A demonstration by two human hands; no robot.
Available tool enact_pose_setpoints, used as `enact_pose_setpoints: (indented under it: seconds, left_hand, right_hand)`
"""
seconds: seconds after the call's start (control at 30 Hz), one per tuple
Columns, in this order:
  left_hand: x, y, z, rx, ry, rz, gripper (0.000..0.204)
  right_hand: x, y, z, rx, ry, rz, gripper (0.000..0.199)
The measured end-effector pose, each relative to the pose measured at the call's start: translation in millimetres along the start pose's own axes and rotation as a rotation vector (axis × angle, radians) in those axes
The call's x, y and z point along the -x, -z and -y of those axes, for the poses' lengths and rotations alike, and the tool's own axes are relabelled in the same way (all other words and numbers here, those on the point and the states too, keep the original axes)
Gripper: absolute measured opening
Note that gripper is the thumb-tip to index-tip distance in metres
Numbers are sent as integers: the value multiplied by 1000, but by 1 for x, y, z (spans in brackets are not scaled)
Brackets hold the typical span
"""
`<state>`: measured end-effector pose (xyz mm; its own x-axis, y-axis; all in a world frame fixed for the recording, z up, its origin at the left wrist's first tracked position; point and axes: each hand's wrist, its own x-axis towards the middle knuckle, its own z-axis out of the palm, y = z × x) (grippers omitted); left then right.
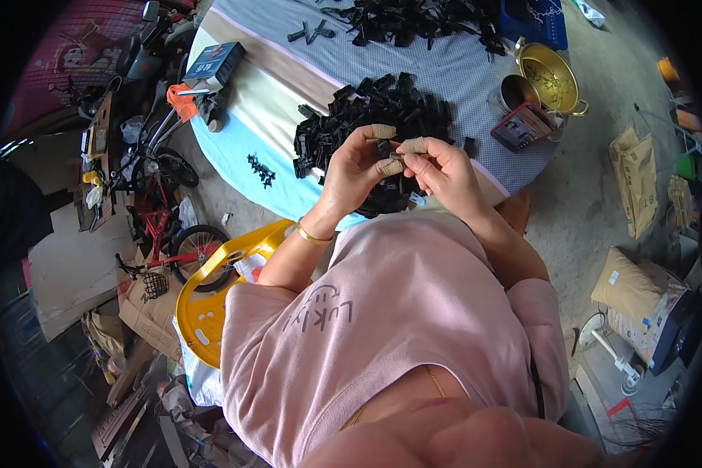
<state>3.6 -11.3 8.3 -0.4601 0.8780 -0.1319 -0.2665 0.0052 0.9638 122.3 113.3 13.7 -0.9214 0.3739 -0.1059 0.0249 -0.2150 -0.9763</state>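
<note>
Over the near edge of a cloth-covered table, my left hand [349, 178] pinches a small black plastic part [384, 147] between finger and thumb. My right hand [448, 178] meets it from the right, its thumb and forefinger closed at the part's edge on something too small to make out. Tan tape wraps several of my fingertips. Just beyond and beneath both hands spreads a large heap of black plastic parts [327, 129]. A small cluster of black pieces [261, 170] lies to the left of the heap.
Farther back sit another black heap [413, 19] and a blue basket [540, 31]. On the right are a gold pot [558, 66], a metal cup [515, 92] and a dark red-edged device [516, 127]. A blue box [215, 66] is at left; a yellow plastic chair [203, 292] stands beside me.
</note>
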Motion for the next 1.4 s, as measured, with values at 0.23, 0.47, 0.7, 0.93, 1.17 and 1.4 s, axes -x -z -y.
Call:
enact_pose_setpoints:
  seconds: [0.23, 0.47, 0.7, 0.93, 1.17, 1.4]
  left_hand:
    - [6, -5, -2, -79, -71, -60, 35]
    - [4, -8, 8, -85, -271, -65, 24]
    - [1, -10, 12, -576, -299, -112, 37]
    - [-3, -28, 0, -778, -213, -128, 51]
    - [8, -26, -15, -777, -234, -12, 55]
    - [10, -6, -15, 53, 54, 146, 60]
  right_hand:
    - [2, -3, 0, 94, -16, 12, 17]
    - [1, -9, -4, 150, 90, -39, 15]
    - [-2, 14, -16, -99, -291, 70, 16]
    - [-1, 11, -14, 322, 173, -100, 20]
    - [0, 23, -9, 221, 54, 24, 19]
    - [-1, 35, -1, 239, 224, 143, 16]
